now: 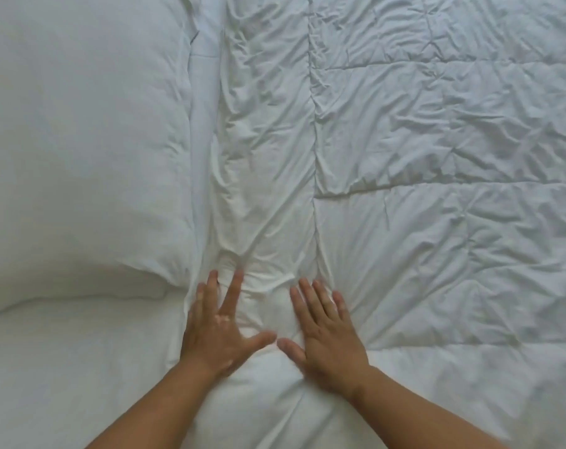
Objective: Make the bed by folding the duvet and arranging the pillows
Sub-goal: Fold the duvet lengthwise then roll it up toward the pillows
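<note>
Both hands, the left hand [221, 325] and right hand [324, 332], lay flat, fingers spread, on the duvet [405, 189]; its folded edge ran straight ahead beside the pillow [80, 140].

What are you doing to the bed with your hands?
A person is making the bed. Both hands lie flat, fingers spread, on the white duvet: the left hand near the duvet's folded edge beside the pillow, the right hand just next to it. They seem to be pressing wrinkles flat. The duvet is spread over the bed but is creased all over, and neither hand is gripping anything.
</note>
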Tool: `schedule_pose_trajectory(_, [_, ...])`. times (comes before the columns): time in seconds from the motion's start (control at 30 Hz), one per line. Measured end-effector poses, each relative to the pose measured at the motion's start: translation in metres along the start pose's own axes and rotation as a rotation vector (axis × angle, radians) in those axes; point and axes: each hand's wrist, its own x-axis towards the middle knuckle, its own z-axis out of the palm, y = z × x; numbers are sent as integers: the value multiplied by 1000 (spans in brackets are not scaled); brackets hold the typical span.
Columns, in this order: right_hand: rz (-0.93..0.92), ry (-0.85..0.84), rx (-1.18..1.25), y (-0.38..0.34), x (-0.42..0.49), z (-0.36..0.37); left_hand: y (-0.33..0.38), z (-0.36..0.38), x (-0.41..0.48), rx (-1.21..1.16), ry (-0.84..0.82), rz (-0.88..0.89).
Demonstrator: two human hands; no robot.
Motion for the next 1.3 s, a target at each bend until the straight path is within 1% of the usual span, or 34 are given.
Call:
schedule_pose_trajectory(0.1, [-54, -29, 130, 2, -32, 0, 11, 6, -35, -60, -86, -203])
schedule_pose_trajectory(0.17, [-111, -41, 193, 6, -58, -6, 13, 12, -56, -65, -91, -276])
schedule_pose_trajectory(0.2, [-136, -35, 189, 10, -73, -10, 12, 15, -64, -59, -67, -290])
schedule_pose_trajectory(0.27, [-184, -57, 113, 19, -102, -8, 6, 19, -76, -72, 22, -265])
schedule_pose_trajectory(0.33, [-217, -94, -8, 27, -125, 1, -3, 13, -78, -133, 98, -189])
schedule_pose_trajectory(0.4, [-208, -127, -101, 32, -138, 10, -18, -4, -73, -198, 217, -90])
schedule_pose_trajectory(0.47, [-165, -92, -117, 37, -141, 22, -42, -10, -67, -164, 317, -27])
schedule_pose_trajectory(0.53, [-97, -21, -43, 39, -141, 33, -61, 2, -65, -132, 292, -77])
schedule_pose_trajectory(0.6, [-49, 21, -5, 35, -144, 47, -59, 28, -63, -114, 186, -176])
schedule_pose_trajectory(0.63, [-21, 15, 2, 34, -144, 52, -53, 42, -61, -67, 138, -219])
schedule_pose_trajectory(0.67, [-10, 6, 5, 32, -147, 56, -44, 52, -62, 8, 131, -247])
schedule_pose_trajectory(0.7, [-18, -6, 20, 31, -150, 54, -34, 58, -66, 88, 189, -247])
schedule_pose_trajectory(0.73, [-37, -30, 44, 31, -152, 48, -25, 58, -70, 152, 276, -209])
schedule_pose_trajectory(0.8, [-60, -85, 116, 36, -152, 27, -12, 53, -76, 216, 422, -47])
schedule_pose_trajectory(0.83, [-67, -78, 151, 42, -152, 15, -4, 51, -77, 235, 466, 67])
schedule_pose_trajectory(0.87, [-55, -40, 168, 52, -153, 5, 7, 53, -79, 240, 473, 179])
schedule_pose_trajectory(0.9, [-12, 17, 165, 66, -154, -5, 26, 55, -82, 238, 423, 279])
schedule_pose_trajectory(0.97, [160, 110, 130, 107, -157, -25, 75, 62, -85, 221, 233, 420])
schedule_pose_trajectory(1.03, [357, 140, 104, 154, -166, -39, 125, 77, -89, 252, 2, 488])
schedule_pose_trajectory(1.07, [441, 143, 92, 184, -178, -46, 155, 90, -92, 288, -77, 517])
schedule_pose_trajectory(1.1, [494, 137, 85, 206, -187, -50, 175, 98, -96, 327, -128, 548])
schedule_pose_trajectory(1.2, [625, 121, 79, 283, -228, -63, 251, 123, -110, 413, -213, 681])
schedule_pose_trajectory(1.27, [697, 160, 71, 339, -253, -76, 306, 137, -113, 422, -251, 711])
schedule_pose_trajectory(1.3, [741, 193, 74, 367, -264, -82, 333, 144, -113, 414, -245, 722])
